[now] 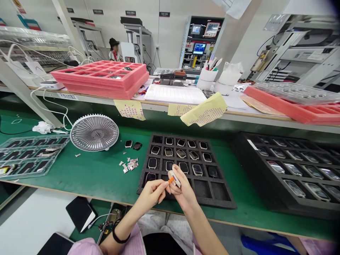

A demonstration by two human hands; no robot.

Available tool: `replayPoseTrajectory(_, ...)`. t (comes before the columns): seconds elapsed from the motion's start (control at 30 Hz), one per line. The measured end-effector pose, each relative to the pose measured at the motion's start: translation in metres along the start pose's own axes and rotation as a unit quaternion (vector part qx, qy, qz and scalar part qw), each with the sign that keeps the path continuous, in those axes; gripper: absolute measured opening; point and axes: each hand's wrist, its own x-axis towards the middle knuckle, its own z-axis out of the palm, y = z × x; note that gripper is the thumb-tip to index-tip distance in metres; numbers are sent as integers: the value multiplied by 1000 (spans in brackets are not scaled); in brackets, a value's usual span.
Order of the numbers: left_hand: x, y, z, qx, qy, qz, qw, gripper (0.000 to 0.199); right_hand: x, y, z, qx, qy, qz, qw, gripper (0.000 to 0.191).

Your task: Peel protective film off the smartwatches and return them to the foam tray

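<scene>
My right hand (185, 191) is closed around a small pale watch case (175, 179), tilted on its edge. In my left hand (152, 194) a thin orange stick (171, 180) is pinched, its tip against or very near the case; the exact contact is too small to tell. Both hands are over the front of a black foam tray (203, 200), whose pockets hold many square watch cases (197, 170). Left of the tray two more watches (128, 143) lie on the green mat, with a scatter of small pinkish-silver pieces (130, 164) in front of them.
A round white fan (95, 132) stands at the left beside a clear plastic tray (39, 173) of dark parts. More watches fill a stacked black tray (265, 177) at the right. Pink foam trays (106, 86) and papers (174, 94) occupy the shelf, which overhangs the bench's back.
</scene>
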Motion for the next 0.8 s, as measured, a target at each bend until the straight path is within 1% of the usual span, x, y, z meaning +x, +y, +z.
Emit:
replayPoseTrajectory(0.13, 1, -2, -3, -1, 10, -16, 1000, 48, 1, 5, -2, 1, 12, 3, 1000, 36)
replayPoseTrajectory(0.23, 3, 1, -4, -8, 36, -19, 999, 48, 0, 11, -2, -16, 37, -29, 999, 30)
replayPoseTrajectory(0.33, 5, 7, 0, -33, 59, -2, 998, 47, -3, 20, -2, -70, 62, -57, 994, 27)
replayPoseTrajectory(0.4, 5, 7, 0, -39, 68, 8, 997, 46, -3, 25, -5, -115, 67, -72, 988, 28)
replayPoseTrajectory(0.47, 4, 5, -3, -32, 100, 13, 994, 47, -2, 26, -9, -151, 78, -103, 980, 28)
replayPoseTrajectory(0.53, 3, 1, -10, -20, 139, 13, 990, 49, 0, 25, -13, -173, 103, -145, 969, 27)
replayPoseTrajectory(0.57, 2, -1, -14, -14, 148, 12, 989, 50, 0, 24, -14, -183, 114, -160, 963, 27)
replayPoseTrajectory(0.6, 2, -3, -17, -7, 149, 11, 989, 50, 1, 24, -15, -194, 120, -168, 959, 26)
replayPoseTrajectory(0.67, 2, -4, -19, 12, 122, 6, 992, 48, 1, 26, -14, -217, 111, -166, 955, 25)
replayPoseTrajectory(0.73, 3, -4, -15, 29, 93, 6, 995, 45, 1, 30, -11, -244, 97, -165, 951, 26)
replayPoseTrajectory(0.8, 3, -3, -8, 35, 81, 10, 996, 44, 0, 35, -10, -270, 92, -173, 943, 26)
